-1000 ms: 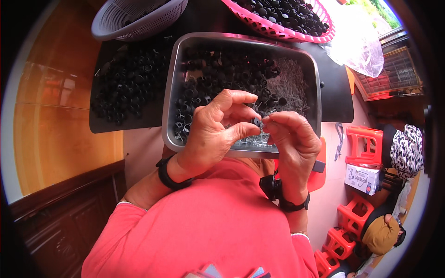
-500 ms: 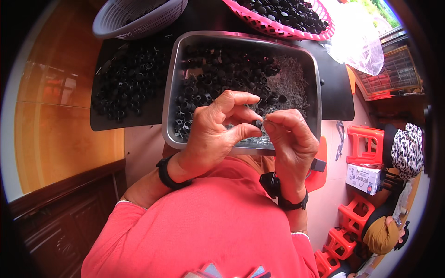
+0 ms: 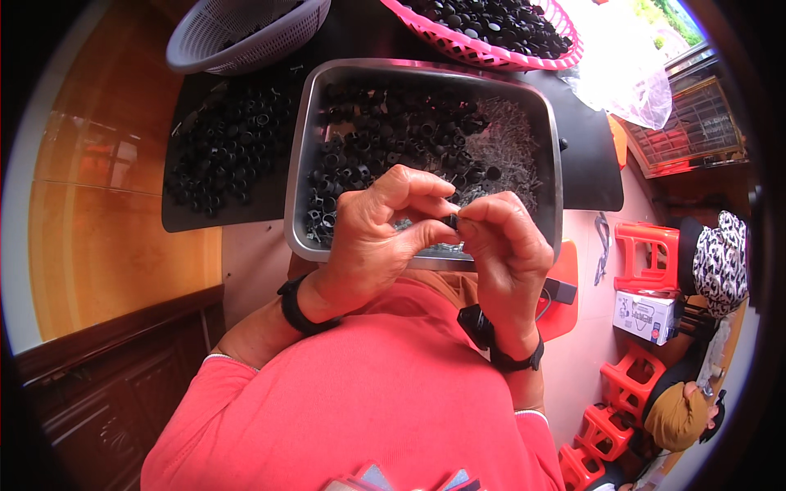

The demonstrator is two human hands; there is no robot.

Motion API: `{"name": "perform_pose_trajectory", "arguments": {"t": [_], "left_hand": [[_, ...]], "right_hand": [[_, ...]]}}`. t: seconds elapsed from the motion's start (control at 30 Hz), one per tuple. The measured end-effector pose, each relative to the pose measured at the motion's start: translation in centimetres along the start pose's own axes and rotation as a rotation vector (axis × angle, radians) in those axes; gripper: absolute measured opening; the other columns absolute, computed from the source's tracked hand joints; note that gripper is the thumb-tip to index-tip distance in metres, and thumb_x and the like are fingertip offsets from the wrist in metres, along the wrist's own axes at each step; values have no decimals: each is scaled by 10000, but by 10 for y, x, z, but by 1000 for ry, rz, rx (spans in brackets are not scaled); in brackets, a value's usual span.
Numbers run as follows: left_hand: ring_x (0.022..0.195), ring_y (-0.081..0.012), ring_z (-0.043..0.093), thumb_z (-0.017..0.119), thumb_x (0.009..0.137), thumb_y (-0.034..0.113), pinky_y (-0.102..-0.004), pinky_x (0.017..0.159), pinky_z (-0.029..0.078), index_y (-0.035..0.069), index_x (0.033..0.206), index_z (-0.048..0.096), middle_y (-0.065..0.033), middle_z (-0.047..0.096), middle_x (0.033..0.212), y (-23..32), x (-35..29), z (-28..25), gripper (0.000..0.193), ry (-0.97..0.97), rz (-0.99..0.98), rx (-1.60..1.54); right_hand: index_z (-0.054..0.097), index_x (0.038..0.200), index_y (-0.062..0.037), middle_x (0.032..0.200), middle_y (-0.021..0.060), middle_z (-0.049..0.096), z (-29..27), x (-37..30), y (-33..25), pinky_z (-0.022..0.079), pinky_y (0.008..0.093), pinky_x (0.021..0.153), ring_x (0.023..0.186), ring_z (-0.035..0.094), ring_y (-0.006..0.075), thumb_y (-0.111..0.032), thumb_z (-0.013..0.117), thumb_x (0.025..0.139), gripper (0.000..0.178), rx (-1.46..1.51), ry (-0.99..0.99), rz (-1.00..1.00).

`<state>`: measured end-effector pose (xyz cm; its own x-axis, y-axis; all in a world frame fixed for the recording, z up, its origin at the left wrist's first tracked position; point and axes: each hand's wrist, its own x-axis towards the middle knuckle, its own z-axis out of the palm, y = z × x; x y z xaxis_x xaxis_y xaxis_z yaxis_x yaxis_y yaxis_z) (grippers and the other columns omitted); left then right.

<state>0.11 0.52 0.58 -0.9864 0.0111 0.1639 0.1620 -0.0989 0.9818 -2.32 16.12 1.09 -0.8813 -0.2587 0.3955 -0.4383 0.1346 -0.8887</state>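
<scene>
My left hand [image 3: 381, 219] pinches a small black plastic part [image 3: 449, 220] between thumb and fingers, above the near edge of a metal tray [image 3: 300, 184]. Against that part my right hand [image 3: 509, 237] presses its thumb and forefinger together. Whatever sits between the right fingertips is too small to make out. Inside the tray lie many black ring-shaped plastic parts [image 3: 393, 131] and, on its right side, a heap of tiny clear or silvery pieces [image 3: 512, 135].
Left of the tray, a pile of black rings [image 3: 225, 151] covers part of the black table [image 3: 594, 184]. Behind stand a pale basket [image 3: 246, 45] and a pink basket [image 3: 483, 56] of black caps. Red stools [image 3: 647, 254], a white box [image 3: 645, 315] and other people [image 3: 684, 413] are at right.
My right hand has shifted slightly left, and its fingertips now meet the black part in my left hand. Earlier a small gap showed between them.
</scene>
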Motion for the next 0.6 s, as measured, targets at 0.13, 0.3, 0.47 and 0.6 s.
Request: {"name": "perform_pose_trajectory", "arguments": {"t": [0.13,0.3,0.47,0.6], "left_hand": [[915,-134,613,641,782,-89,-274,826,548,-1,1069,552,-74,602,938,-1,-1,1,314,1,26,-4],[864,-107,611,648,809,-23,-229,773,521,21,986,588,-61,629,926,-4,2,5,192,73,-31,-157],[813,-95,595,648,833,54,-222,719,506,22,943,593,-68,635,938,-1,7,8,127,18,-78,-262],[792,-91,572,635,845,54,-221,707,492,18,956,604,-79,625,961,-3,7,10,121,26,-39,-278]], "right_hand": [[616,899,-4,795,71,588,-1,-1,-1,447,225,601,680,564,129,74,639,780,143,15,-34,-34],[644,953,-2,789,93,602,0,-8,6,469,222,615,695,585,144,89,658,756,218,246,154,70],[658,935,-12,804,84,622,5,-5,7,489,250,603,709,609,155,99,692,715,248,36,154,-148],[658,950,-5,814,87,629,4,-7,10,489,240,617,727,613,157,98,678,737,237,110,155,-113]]}}
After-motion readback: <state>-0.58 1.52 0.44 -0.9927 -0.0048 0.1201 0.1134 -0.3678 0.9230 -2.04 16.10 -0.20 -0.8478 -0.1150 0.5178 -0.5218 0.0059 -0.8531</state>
